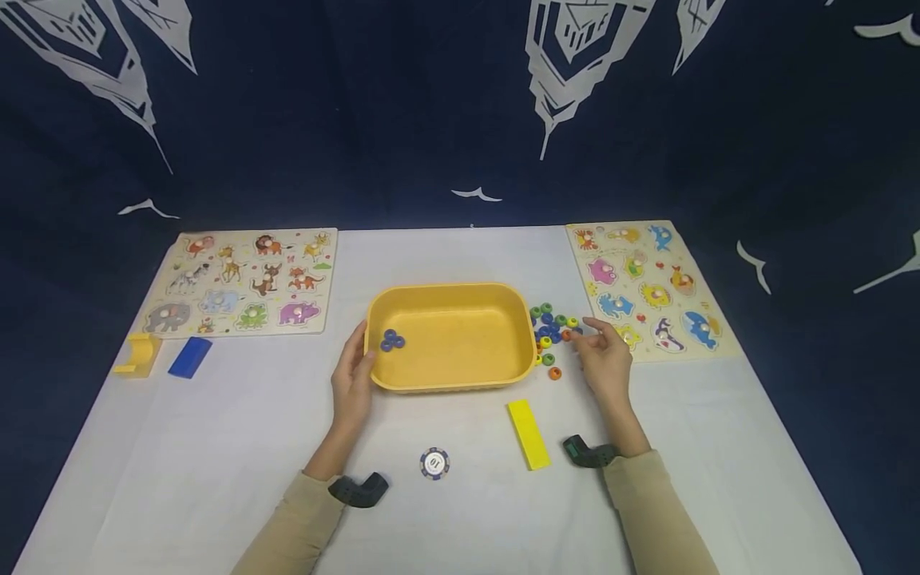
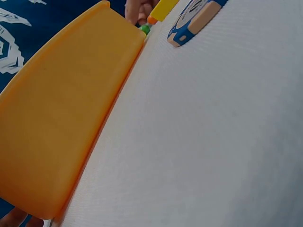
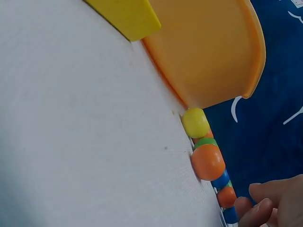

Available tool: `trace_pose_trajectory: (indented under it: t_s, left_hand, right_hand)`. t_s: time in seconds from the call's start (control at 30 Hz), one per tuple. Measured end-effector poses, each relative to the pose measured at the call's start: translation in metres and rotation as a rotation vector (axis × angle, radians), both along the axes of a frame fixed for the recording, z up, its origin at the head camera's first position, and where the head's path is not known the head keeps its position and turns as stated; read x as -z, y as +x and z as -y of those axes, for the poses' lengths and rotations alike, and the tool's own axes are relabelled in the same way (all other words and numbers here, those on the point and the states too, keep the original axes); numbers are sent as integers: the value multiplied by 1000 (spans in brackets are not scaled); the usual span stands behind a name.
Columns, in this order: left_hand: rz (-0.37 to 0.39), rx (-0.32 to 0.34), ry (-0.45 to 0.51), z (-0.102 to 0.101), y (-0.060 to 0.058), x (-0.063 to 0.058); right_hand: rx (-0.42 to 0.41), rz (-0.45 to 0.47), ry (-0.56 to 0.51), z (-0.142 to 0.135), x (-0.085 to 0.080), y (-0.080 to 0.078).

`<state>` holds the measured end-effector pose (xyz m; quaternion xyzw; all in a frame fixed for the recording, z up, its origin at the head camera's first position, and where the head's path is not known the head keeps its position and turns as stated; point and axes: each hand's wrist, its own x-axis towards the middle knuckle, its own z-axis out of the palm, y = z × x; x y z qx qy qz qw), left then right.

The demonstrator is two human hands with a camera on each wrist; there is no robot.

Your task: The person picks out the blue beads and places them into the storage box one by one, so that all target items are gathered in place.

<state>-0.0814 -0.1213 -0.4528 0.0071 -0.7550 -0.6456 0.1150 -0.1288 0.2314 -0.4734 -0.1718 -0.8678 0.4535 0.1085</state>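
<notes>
A yellow plastic tray stands in the middle of the table, with several blue beads at its left end. My left hand grips that end at the rim; its fingertips show past the tray's edge in the left wrist view. Beads in blue, green, yellow and orange lie just right of the tray. My right hand is at the right side of this pile, thumb and forefinger apart, fingertips close by an orange bead and a blue bead. A larger-looking orange bead lies nearer that wrist camera.
Animal puzzle boards lie at the back left and back right. A yellow curved block and a blue block sit at the left. In front of the tray are a poker chip and a long yellow block.
</notes>
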Motion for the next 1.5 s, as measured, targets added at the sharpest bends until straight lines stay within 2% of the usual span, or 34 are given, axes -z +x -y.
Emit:
trace_pose_trajectory:
  t_s: [0.3, 0.5, 0.67, 0.77, 0.87, 0.97, 1.07, 1.1, 1.27, 1.4, 1.5]
  left_hand:
    - [-2, 1, -3, 1, -1, -1]
    - [-14, -6, -13, 2, -1, -2]
    - [-14, -10, -2, 2, -1, -2]
    - [-9, -8, -1, 2, -1, -2]
    - [-5, -6, 0, 2, -2, 0]
    - [0, -11, 2, 5, -6, 9]
    - [-7, -20, 0, 7, -10, 22]
    - [-7, -22, -6, 6, -10, 21]
    - [-10, -22, -12, 8, -10, 21]
    - [-9, -24, -6, 9, -12, 27]
    - [-15, -23, -8, 9, -12, 28]
  right_hand:
    - [-2, 51, 90, 3, 5, -3]
    - [7, 13, 180, 6, 8, -5]
    - [11, -2, 200, 7, 0, -4]
    - [-22, -73, 196, 10, -12, -3]
    - [-128, -182, 176, 23, -31, -5]
    - [-293, -251, 158, 44, -55, -12]
    - [-464, -257, 141, 69, -74, -20]
    - [-512, -243, 134, 78, -77, -24]
    - [-719, -156, 140, 126, -75, -43]
    - [-825, -76, 169, 161, -67, -53]
    - [-870, -36, 195, 180, -61, -59]
